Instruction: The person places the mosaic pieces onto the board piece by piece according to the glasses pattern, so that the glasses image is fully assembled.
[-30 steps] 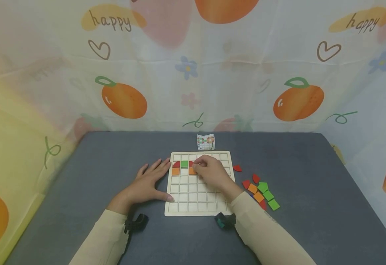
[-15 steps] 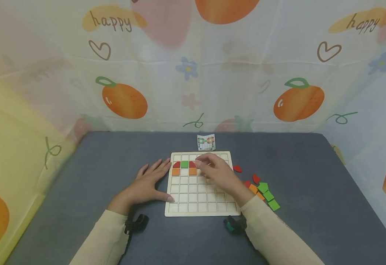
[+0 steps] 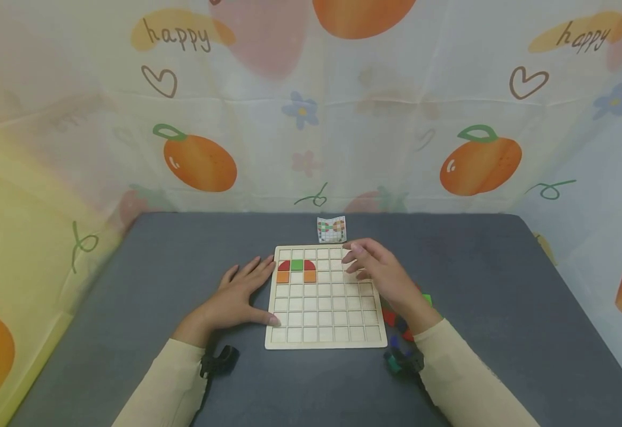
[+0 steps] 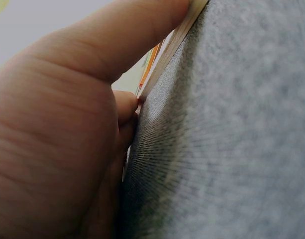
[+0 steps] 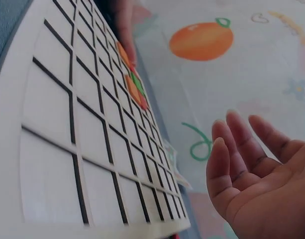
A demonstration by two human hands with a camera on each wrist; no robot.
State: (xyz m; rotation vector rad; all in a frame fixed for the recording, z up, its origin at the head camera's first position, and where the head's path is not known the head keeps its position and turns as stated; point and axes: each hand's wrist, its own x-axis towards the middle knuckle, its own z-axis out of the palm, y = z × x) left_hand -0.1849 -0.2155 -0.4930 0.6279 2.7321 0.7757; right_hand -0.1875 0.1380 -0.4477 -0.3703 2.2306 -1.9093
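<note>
A pale wooden grid board (image 3: 332, 334) lies flat on the dark table. In its upper left cells sit a green square tile (image 3: 297, 265), flanked by a left red rounded tile (image 3: 285, 266) and a right red rounded tile (image 3: 309, 265). Below them are a left orange square (image 3: 282, 277) and a right orange square (image 3: 310, 277). With fingers spread, my left hand (image 3: 231, 303) touches the board's left edge with its thumb and fingertips. My right hand (image 3: 388, 277) hovers over the board's upper right; in the right wrist view its fingers (image 5: 242, 142) are loosely bent and hold nothing.
A small printed pattern card (image 3: 332, 230) lies just behind the board. Right of the board are loose pieces, among them a red piece (image 3: 389, 317) and a green piece (image 3: 427, 299), largely covered by my right hand and forearm. A printed cloth (image 3: 375, 148) stands behind the table.
My right hand has left the right red tile, moved rightward across the board, and loosened its fingers. That tile now shows fully. The left hand has stayed put.
</note>
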